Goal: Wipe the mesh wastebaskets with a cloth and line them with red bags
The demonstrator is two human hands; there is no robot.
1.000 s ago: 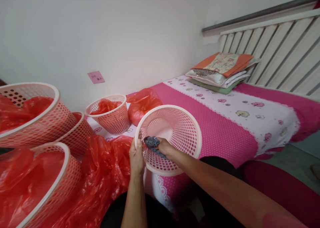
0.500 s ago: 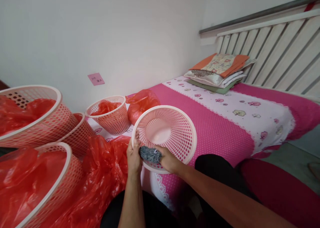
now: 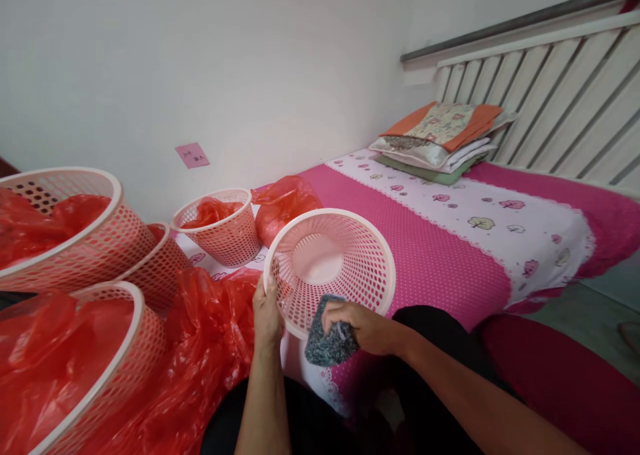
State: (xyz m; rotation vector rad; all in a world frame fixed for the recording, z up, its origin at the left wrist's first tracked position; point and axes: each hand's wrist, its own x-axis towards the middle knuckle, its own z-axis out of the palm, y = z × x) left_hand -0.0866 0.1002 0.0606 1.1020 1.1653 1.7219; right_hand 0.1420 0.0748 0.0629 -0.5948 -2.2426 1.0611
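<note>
between both hands, left hand (image 3: 267,314) grips basket (image 3: 330,268), right hand (image 3: 363,326) presses cloth (image 3: 327,342).

Both forearms are bare, uncovered from the left hand (image 3: 267,315) and the right hand (image 3: 360,325) back to the lower edge of the view. Plain black trousers (image 3: 440,338) cover the legs. One knee shows just to the right of the right hand, and more of the same dark cloth lies below the left hand.

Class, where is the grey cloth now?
Head view, low centre: the grey cloth is in the right hand, at the near rim of the pink basket the left hand holds.
</note>
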